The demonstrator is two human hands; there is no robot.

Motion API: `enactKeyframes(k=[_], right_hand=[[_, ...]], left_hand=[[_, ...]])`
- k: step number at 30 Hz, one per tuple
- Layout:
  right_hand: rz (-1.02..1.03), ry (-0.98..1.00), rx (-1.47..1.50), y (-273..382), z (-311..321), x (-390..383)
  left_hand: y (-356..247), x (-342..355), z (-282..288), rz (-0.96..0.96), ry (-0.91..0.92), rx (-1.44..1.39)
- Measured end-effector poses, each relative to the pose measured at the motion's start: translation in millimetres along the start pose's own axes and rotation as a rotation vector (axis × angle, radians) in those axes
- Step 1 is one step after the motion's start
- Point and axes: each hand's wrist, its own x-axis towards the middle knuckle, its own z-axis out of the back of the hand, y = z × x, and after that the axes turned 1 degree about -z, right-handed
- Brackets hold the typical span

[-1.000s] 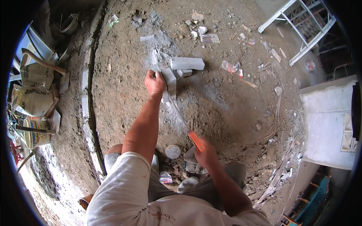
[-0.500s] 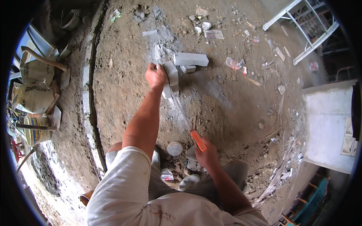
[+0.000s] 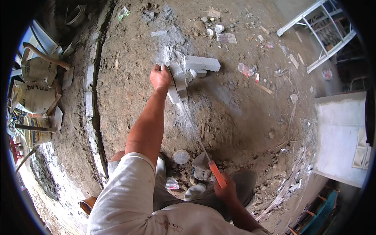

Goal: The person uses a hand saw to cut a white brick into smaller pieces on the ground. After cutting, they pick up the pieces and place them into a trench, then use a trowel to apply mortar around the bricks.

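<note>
My right hand (image 3: 226, 191) is wrapped round the orange handle of a handsaw (image 3: 216, 172), close to my right knee. Its long thin blade slants up and left to a pale grey block (image 3: 180, 80) on the dirt, where the blade lies across the block. At that block's left edge is my left hand (image 3: 160, 80), its fingers closed against the upper corner; the fingertips are partly hidden. A longer grey block (image 3: 201, 63) and a small offcut (image 3: 199, 73) lie just right of it. Pale dust (image 3: 170, 53) covers the ground beyond.
A round pale lid-like disc (image 3: 181, 156) sits near my feet. Left, past a low concrete edge (image 3: 90, 103), stand sacks (image 3: 37, 96) and a bucket (image 3: 37, 135). A metal ladder frame (image 3: 327, 51) is at the far right, with a pale box-like structure (image 3: 338, 133) nearer. Litter and rubble dot the dirt.
My right hand has drawn the saw back toward my body, down and to the right, baring more blade. My left hand stays at the block. The whole view has shifted slightly.
</note>
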Motion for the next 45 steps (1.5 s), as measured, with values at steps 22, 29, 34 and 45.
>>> enactKeyframes(k=[22, 29, 34, 45], right_hand=[[-0.052, 0.013, -0.007, -4.1, -32.5, 35.8], [-0.103, 0.037, 0.002, -3.8, -30.2, 66.6], [-0.039, 0.062, -0.012, 4.0, -17.8, 28.6], [-0.007, 0.016, -0.071, -10.0, -27.0, 51.7]], left_hand=[[-0.1, 12.5, 5.0, 0.055, -0.011, -0.015], [-11.1, 8.4, -5.9, 0.13, 0.018, -0.036], [11.1, 34.1, 5.7, 0.133, 0.013, 0.011], [18.0, 56.5, -3.6, 0.159, 0.024, 0.094]])
